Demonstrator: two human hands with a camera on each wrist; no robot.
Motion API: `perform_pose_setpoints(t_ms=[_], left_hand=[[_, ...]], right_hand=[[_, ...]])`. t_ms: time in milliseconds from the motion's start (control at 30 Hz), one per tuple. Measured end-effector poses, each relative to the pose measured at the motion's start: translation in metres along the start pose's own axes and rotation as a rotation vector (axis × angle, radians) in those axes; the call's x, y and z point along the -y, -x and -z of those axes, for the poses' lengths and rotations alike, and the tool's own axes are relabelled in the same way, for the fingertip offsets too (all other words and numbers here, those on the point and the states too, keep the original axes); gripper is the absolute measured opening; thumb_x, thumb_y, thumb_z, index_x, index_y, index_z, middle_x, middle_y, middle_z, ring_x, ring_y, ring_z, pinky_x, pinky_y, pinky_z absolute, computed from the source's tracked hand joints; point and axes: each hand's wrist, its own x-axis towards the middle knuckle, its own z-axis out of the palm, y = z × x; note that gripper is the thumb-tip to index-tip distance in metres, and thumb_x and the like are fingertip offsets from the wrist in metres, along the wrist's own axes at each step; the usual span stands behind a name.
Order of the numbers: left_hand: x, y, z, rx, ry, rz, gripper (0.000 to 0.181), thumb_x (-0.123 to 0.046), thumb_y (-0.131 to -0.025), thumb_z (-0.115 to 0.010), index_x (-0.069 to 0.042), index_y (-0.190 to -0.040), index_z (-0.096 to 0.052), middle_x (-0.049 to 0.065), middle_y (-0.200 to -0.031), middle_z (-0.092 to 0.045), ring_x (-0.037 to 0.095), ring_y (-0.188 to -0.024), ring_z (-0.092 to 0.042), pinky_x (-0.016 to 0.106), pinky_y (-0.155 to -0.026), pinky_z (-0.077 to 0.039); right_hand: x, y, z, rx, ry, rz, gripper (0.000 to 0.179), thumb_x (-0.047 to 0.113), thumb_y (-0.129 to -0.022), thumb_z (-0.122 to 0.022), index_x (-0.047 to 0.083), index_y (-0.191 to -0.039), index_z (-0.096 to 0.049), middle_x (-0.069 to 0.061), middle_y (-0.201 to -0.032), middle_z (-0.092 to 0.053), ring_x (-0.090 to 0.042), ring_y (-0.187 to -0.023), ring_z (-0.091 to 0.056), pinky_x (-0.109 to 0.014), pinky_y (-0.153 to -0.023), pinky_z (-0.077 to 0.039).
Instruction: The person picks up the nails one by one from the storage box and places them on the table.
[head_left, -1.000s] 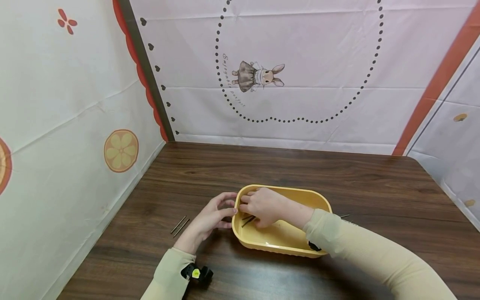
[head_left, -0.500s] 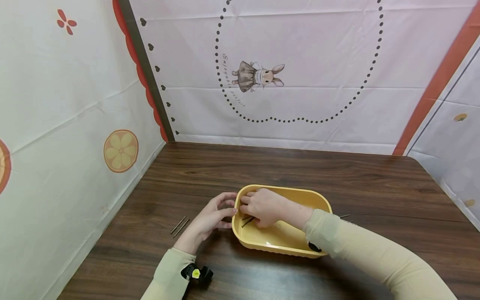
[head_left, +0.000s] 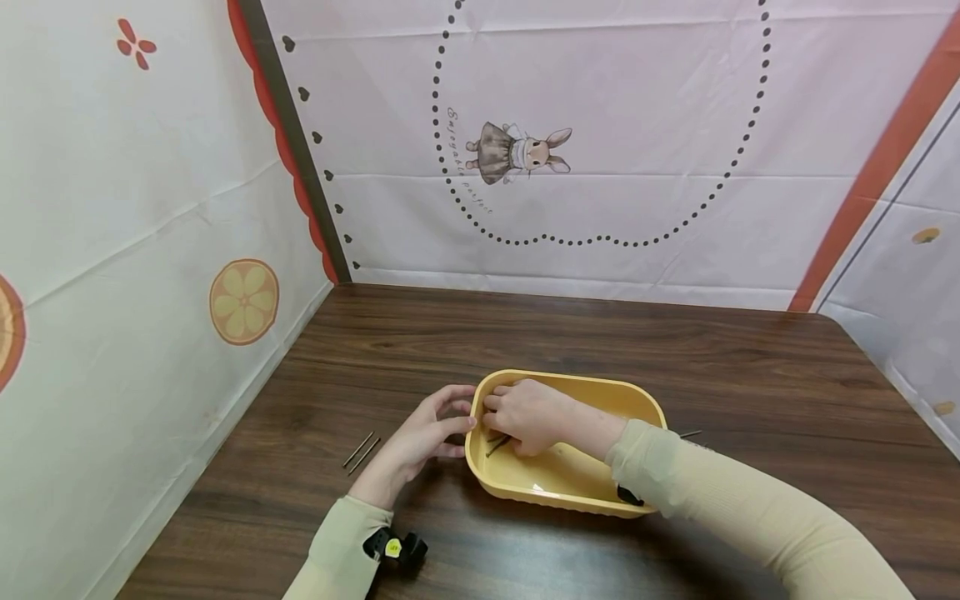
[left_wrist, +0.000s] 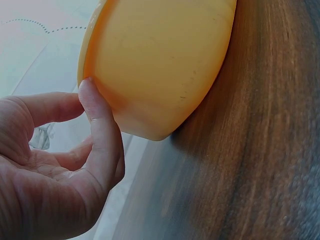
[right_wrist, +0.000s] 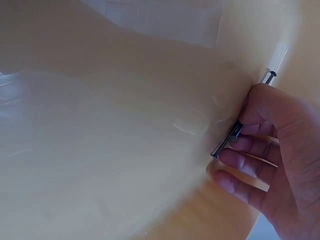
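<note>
My left hand [head_left: 420, 433] touches the left end of a yellow plastic basin [head_left: 558, 496], with thumb and fingertips at its rim. Seen from the left wrist, these fingers lie relaxed against the outer wall [left_wrist: 160, 65]. My right hand [head_left: 531, 415] is down inside the basin, at its left end. Thumb and fingers pinch thin metal nails [right_wrist: 227, 142] against the pale basin floor [right_wrist: 110, 145]. Part of the nails [head_left: 498, 446] shows below the fingers in the head view; the rest is hidden by the hand.
Two more nails [head_left: 362, 452] lie side by side on the brown wooden table [head_left: 390, 333], left of the basin. Another thin metal piece [head_left: 692, 433] pokes out past the right sleeve [head_left: 720, 483]. Printed cloth [head_left: 637, 108] hangs behind the table and along its sides.
Hardly anything moves. The right fingers shift very slightly on the nails in the basin; the left hand keeps its place at the rim.
</note>
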Motion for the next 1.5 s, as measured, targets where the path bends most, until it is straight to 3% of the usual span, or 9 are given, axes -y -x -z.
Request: perform_pose_setpoints(t_ms=[1500], left_hand=[[0.0001,-0.0005,0.0003,-0.003,0.001,0.003,0.051,-0.008,-0.094,-0.059,-0.006,-0.143,-0.043,0.011,-0.119,-0.048,0.012,-0.087,-0.062,0.023,-0.062,-0.057]], right_hand=[[0.0043,0.0016,0.0041,0.037,0.063,0.028,0.035,0.032,-0.078,-0.073,0.028,-0.112,-0.066,0.005,-0.108,-0.061,-0.012,-0.102,-0.058,-0.028,-0.074,-0.051]])
